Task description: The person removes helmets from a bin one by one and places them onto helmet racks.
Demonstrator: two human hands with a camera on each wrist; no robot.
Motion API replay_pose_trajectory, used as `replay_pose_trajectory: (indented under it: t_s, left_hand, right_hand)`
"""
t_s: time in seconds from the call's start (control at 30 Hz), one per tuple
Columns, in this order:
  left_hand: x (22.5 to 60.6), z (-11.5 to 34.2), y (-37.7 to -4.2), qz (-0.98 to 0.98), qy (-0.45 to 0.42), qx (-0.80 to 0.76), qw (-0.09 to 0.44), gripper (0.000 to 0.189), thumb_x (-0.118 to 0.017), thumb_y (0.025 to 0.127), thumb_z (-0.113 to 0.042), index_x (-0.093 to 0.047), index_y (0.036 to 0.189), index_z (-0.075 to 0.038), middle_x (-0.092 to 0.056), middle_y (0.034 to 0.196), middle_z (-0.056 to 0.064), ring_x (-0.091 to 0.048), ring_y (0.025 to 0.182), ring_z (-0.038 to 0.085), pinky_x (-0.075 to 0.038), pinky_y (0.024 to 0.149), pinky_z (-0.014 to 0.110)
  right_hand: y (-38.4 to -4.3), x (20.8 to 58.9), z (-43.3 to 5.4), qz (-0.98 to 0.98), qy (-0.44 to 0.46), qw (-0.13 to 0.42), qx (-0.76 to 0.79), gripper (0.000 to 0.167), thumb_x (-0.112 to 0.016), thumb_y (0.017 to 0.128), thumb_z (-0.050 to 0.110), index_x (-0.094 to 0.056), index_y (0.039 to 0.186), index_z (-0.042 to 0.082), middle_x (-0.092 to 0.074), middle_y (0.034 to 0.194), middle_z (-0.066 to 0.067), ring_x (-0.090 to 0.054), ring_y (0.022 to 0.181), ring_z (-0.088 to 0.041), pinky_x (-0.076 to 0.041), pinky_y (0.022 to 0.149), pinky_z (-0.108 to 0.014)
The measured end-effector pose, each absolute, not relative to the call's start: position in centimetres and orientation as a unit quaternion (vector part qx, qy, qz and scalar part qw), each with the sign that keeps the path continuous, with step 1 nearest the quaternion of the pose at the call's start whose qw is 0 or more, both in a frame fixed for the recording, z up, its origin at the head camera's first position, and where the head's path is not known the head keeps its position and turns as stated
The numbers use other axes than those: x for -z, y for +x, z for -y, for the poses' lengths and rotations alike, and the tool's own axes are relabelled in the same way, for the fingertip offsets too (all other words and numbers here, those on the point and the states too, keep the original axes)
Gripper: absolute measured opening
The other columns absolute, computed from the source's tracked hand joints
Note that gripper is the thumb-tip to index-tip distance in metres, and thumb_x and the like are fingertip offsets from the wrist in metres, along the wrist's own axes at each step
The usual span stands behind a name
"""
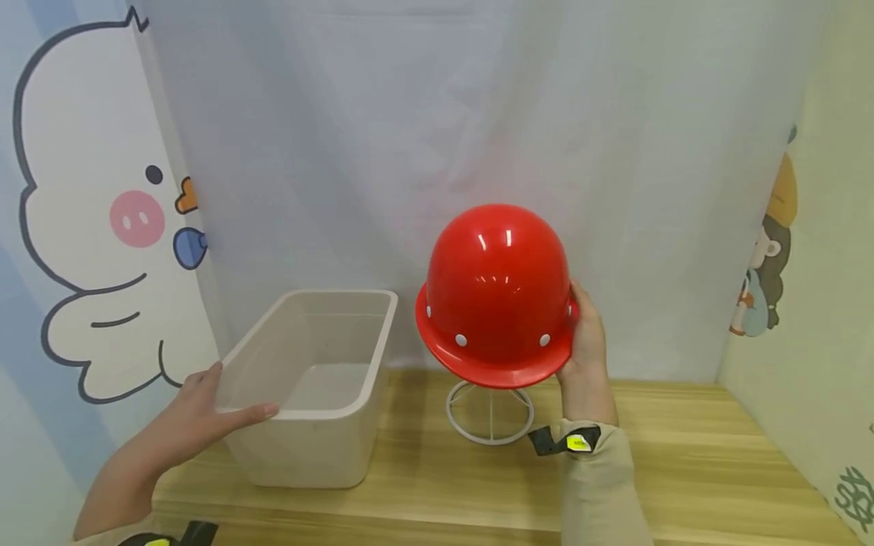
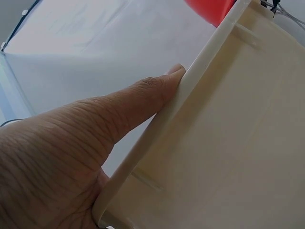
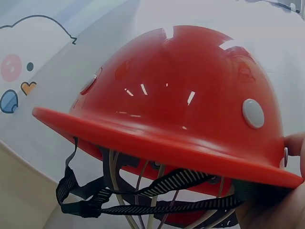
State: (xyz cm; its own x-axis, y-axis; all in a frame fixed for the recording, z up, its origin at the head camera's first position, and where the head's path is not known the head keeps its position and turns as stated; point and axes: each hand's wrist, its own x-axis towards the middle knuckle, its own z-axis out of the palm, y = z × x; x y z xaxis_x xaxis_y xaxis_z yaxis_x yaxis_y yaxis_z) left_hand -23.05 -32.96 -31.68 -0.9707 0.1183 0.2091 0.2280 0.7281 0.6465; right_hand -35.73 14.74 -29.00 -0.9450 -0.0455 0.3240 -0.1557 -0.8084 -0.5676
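A red hard hat [image 1: 498, 296] sits over a white wire stand [image 1: 491, 441], right of centre in the head view. My right hand [image 1: 589, 334] grips the hat's right side at the brim. In the right wrist view, a black striped chin strap [image 3: 167, 208] hangs below the brim, and the stand's wires rise into the shell. On the left stands an open beige plastic bin [image 1: 307, 451]. My left hand [image 1: 198, 413] holds its near left corner, the thumb along the front rim [image 2: 190, 78]. The other fingers are mostly hidden in the left wrist view.
A wood-grain table [image 1: 437, 500] carries the bin and the stand. Behind them hangs a pale curtain [image 1: 382, 152]. Printed cartoon panels close in the left and right sides, with a white duck figure [image 1: 89, 152] on the left one.
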Motion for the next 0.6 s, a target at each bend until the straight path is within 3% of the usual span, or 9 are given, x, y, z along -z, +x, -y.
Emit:
replay_pose_trajectory:
  t_s: [0.2, 0.33, 0.47, 0.6]
  left_hand:
    - [31.6, 32.9, -23.1, 0.930, -0.087, 0.349, 0.078, 0.089, -0.075, 0.090, -0.041, -0.028, 0.154, -0.001, -0.056, 0.129, 0.025, -0.061, 0.110, 0.037, -0.054, 0.078, 0.049]
    - [31.7, 33.0, -23.1, 0.929, -0.093, 0.350, 0.081, 0.089, -0.076, 0.090, -0.040, -0.029, 0.154, -0.001, -0.057, 0.129, 0.025, -0.062, 0.110, 0.038, -0.055, 0.078, 0.049]
    - [31.7, 33.1, -23.1, 0.933, -0.086, 0.342, 0.077, 0.090, -0.075, 0.089, -0.042, -0.028, 0.154, -0.001, -0.056, 0.129, 0.026, -0.062, 0.109, 0.038, -0.055, 0.077, 0.049]
    - [31.6, 33.0, -23.1, 0.933, -0.083, 0.342, 0.072, 0.091, -0.075, 0.090, -0.043, -0.026, 0.155, -0.001, -0.055, 0.130, 0.027, -0.061, 0.110, 0.038, -0.055, 0.077, 0.049]
  right_hand:
    - [-35.7, 29.0, -14.7, 0.326, 0.156, 0.040, -0.932, 0.025, -0.051, 0.106, 0.032, -0.068, 0.114, 0.016, -0.068, 0.111, 0.004, -0.061, 0.100, -0.014, -0.051, 0.086, -0.030]
    - [-35.7, 28.9, -14.4, 0.320, 0.123, 0.061, -0.938, 0.022, -0.057, 0.103, 0.031, -0.070, 0.110, 0.015, -0.069, 0.107, 0.003, -0.062, 0.097, -0.014, -0.052, 0.084, -0.029]
    - [-35.9, 28.8, -13.7, 0.298, 0.058, 0.115, -0.946, 0.014, -0.066, 0.098, 0.026, -0.072, 0.100, 0.013, -0.070, 0.099, 0.001, -0.063, 0.092, -0.015, -0.053, 0.082, -0.029]
    - [-36.0, 28.6, -13.1, 0.285, 0.018, 0.168, -0.944, 0.011, -0.067, 0.097, 0.023, -0.068, 0.098, 0.012, -0.067, 0.098, 0.000, -0.061, 0.095, -0.016, -0.052, 0.086, -0.030]
